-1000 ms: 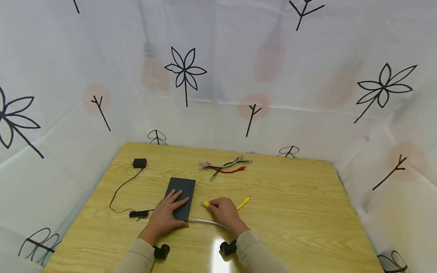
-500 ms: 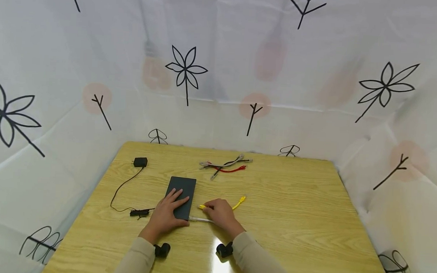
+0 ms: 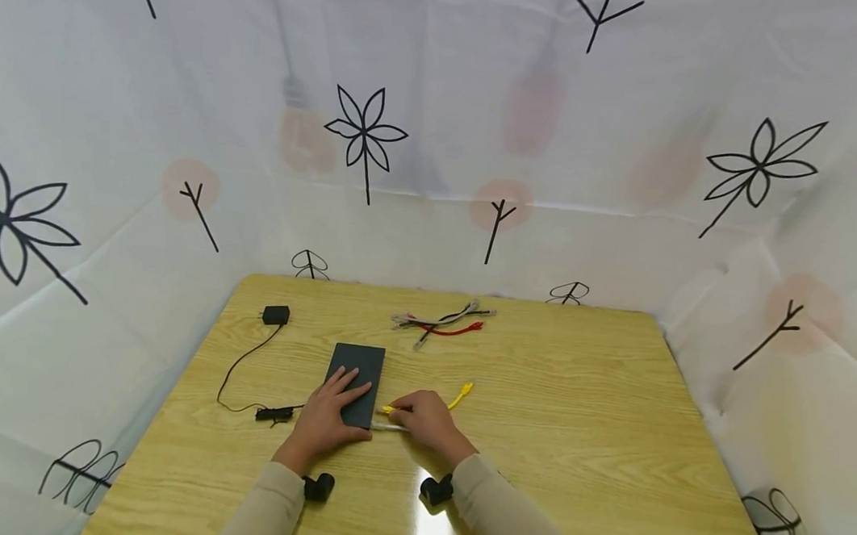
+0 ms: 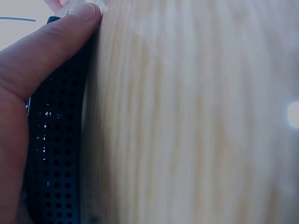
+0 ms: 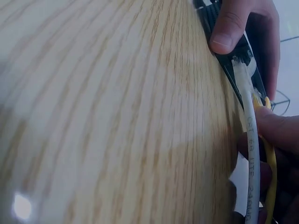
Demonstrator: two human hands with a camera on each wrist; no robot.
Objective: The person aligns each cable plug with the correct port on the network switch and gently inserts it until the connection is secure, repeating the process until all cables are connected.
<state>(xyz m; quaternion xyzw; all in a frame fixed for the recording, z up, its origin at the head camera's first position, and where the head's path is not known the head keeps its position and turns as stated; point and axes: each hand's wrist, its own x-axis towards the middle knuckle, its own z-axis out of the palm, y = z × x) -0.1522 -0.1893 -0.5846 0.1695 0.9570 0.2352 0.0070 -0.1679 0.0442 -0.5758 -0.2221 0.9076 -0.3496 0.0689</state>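
A flat dark network switch [image 3: 361,362] lies on the table, its side dotted with vent holes in the left wrist view. My left hand [image 3: 324,416] rests on it, fingers spread straight over the top and thumb [image 4: 56,44] at the near right corner. A white network cable [image 5: 252,135] has its plug in the switch's right side. Just beyond that, my right hand [image 3: 426,419] pinches a yellow network cable [image 3: 460,394] behind one plug, whose tip is close to the switch's right side. The yellow cable's other end sticks out past the hand.
At the back of the wooden table [image 3: 574,404] lies a pile of white, black and red cables [image 3: 440,323]. A black power adapter [image 3: 276,315] sits at the left, and its cord, with a bundled part [image 3: 274,414], runs towards the switch. Patterned cloth [image 3: 435,138] surrounds the table.
My right hand has moved left with the yellow cable, bringing its plug up near the switch. The left hand and the switch stay in place.
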